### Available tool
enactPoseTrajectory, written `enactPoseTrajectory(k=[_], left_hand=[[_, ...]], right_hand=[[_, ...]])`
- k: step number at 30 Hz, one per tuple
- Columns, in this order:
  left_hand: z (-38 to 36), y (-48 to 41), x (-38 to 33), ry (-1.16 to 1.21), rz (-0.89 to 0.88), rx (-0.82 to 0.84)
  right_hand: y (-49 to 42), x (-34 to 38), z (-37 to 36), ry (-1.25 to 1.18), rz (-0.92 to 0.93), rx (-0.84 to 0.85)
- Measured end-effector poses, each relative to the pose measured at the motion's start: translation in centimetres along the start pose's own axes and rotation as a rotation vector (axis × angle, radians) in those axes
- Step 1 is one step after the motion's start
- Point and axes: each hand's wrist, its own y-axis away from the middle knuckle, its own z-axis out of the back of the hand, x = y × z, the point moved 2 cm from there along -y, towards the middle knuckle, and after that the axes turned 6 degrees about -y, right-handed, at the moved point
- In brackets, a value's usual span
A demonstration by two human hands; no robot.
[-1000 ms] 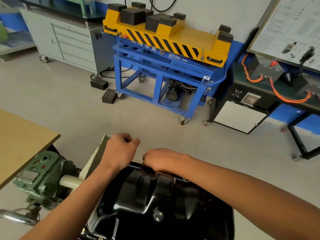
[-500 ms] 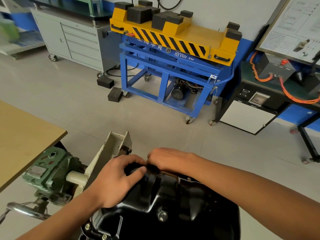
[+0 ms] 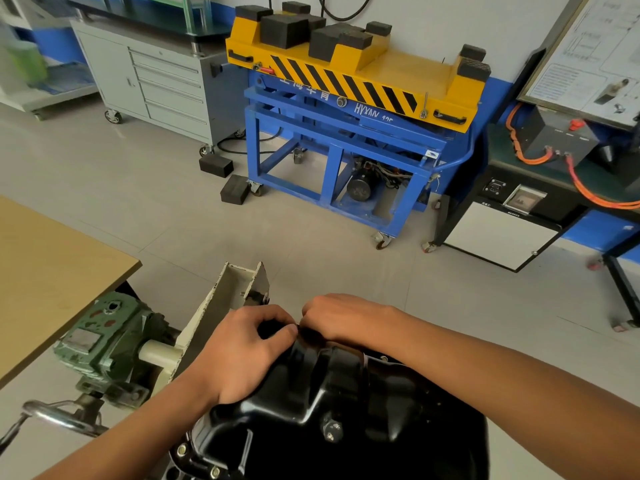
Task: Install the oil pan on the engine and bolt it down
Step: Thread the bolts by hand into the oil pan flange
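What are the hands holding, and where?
The left hand grips the black oil pan at its far end. What the right hand holds there cannot be told.

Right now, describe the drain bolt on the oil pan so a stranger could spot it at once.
Find the glossy black oil pan at the view's bottom. On its near face, below the right hand, sits one hex-headed drain bolt. It stands alone on the pan's body and is bigger than the flange bolts along the lower left rim.
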Motion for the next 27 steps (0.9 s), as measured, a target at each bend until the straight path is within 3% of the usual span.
enactPoseTrajectory(k=[10,18,27], left_hand=[[0.08,-0.03,-0.24,0.016,0.032,0.006],[0.03,0.04,-0.14,0.033,0.043,0.008],[-0.04,-0.01,0.01,0.049,0.044,0.013]], right_hand=[[-0.08,0.29,0.22,0.081,0.010,-0.025],[0.22,-0.07,0.27,-0.030,-0.016,-0.020],[0.07,0.15,0.18,0.007,0.004,0.009]])
